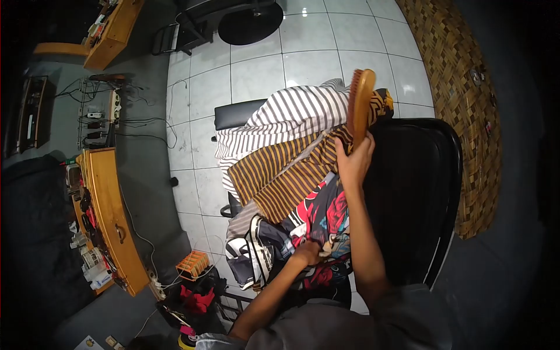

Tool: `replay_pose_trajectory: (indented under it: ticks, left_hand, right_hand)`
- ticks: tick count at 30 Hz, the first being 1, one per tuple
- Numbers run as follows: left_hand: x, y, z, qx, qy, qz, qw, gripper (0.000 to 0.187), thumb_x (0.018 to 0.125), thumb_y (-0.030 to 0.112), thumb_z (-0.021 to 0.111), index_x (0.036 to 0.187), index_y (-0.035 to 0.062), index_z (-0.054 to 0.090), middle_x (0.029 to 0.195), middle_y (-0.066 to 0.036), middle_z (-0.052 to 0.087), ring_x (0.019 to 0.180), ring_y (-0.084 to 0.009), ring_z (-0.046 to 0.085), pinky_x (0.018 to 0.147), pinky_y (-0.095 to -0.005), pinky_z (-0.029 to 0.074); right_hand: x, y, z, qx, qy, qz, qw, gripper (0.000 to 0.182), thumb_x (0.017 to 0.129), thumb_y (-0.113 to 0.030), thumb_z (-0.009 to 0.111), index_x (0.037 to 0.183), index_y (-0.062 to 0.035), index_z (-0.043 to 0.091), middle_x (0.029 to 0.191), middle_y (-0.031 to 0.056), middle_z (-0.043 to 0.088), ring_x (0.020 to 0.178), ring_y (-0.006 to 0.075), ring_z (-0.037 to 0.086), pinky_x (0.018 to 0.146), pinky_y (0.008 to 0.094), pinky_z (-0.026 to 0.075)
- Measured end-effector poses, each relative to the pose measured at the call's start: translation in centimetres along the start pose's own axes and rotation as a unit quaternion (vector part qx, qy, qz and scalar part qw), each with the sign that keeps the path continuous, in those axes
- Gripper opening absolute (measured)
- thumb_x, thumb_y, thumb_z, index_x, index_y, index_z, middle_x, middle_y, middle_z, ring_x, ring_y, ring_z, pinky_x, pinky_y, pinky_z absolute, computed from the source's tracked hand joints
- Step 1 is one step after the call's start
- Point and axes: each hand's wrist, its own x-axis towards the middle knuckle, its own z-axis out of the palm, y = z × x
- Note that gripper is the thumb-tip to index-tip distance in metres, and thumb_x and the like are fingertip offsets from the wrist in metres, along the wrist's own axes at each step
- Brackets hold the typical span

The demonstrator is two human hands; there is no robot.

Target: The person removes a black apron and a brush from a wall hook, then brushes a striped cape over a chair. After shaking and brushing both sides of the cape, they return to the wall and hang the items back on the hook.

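My right hand is wrapped round the wooden handle end of a clothes brush. The brush stands upright in view, its reddish-brown bristles facing left, over the striped clothes. My left hand is closed on a floral garment in red, black and blue, close to my body. Beyond it a brown-and-black striped garment lies across a white striped garment. A black-and-white garment is bunched to the left of my left hand.
A black chair stands at right, before a woven mat wall. At left is a wooden drawer cabinet with bottles on top. An orange basket and cables lie near it. White tiles cover the floor.
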Motion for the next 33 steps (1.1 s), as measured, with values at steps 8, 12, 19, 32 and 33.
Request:
replay_pose_trajectory:
  ticks: [8,12,19,32,33]
  left_hand:
    - [-2.9,-0.6,-0.4,-0.113,0.040,0.057,0.991,0.044,0.072,0.033,0.065,0.102,0.0028,0.056,0.097,-0.018,0.061,0.091,-0.0289,0.060,0.077,-0.0339,0.047]
    - [-6.3,-0.2,-3.0,-0.147,0.256,0.114,0.949,0.043,0.078,0.032,0.064,0.104,0.0000,0.052,0.092,-0.015,0.062,0.086,-0.0205,0.060,0.075,-0.0327,0.047]
    - [-9.7,2.1,-8.0,-0.624,0.365,0.134,0.678,0.066,0.088,0.049,0.045,0.136,0.0105,0.021,0.132,-0.018,0.034,0.118,-0.0254,0.037,0.098,-0.0335,0.030]
    - [-24.7,-0.3,4.1,-0.659,0.272,0.210,0.669,0.038,0.074,-0.001,0.049,0.111,-0.0009,0.050,0.091,-0.008,0.058,0.077,-0.0140,0.056,0.069,-0.0270,0.047]
    - [-26.0,-2.6,5.6,-0.620,0.232,0.253,0.705,0.039,0.072,-0.001,0.049,0.111,-0.0021,0.051,0.090,-0.007,0.058,0.076,-0.0135,0.056,0.069,-0.0252,0.045]
  right_hand:
    - [1.5,3.4,2.2,0.044,0.070,0.059,0.995,0.019,0.075,-0.005,0.051,0.091,0.0048,0.049,0.073,0.0269,0.055,0.075,0.0448,0.054,0.067,0.0489,0.040]
    - [-1.8,1.2,-1.4,0.160,0.024,0.079,0.984,0.014,0.078,-0.004,0.047,0.087,0.0049,0.050,0.074,0.0251,0.055,0.071,0.0413,0.055,0.066,0.0420,0.043]
    - [-17.2,-1.2,-5.7,0.404,-0.154,0.211,0.877,0.021,0.066,0.008,0.041,0.084,-0.0023,0.044,0.073,0.0031,0.040,0.069,0.0139,0.043,0.064,0.0262,0.040]
    - [-29.5,-3.7,-17.7,0.261,-0.142,0.030,0.955,0.009,0.078,0.001,0.049,0.086,-0.0023,0.047,0.077,0.0048,0.048,0.067,0.0136,0.050,0.061,0.0253,0.041]
    - [-29.8,-4.5,-19.0,0.226,-0.136,0.006,0.964,0.011,0.081,0.002,0.047,0.090,-0.0036,0.045,0.078,0.0012,0.048,0.066,0.0073,0.046,0.060,0.0199,0.039]
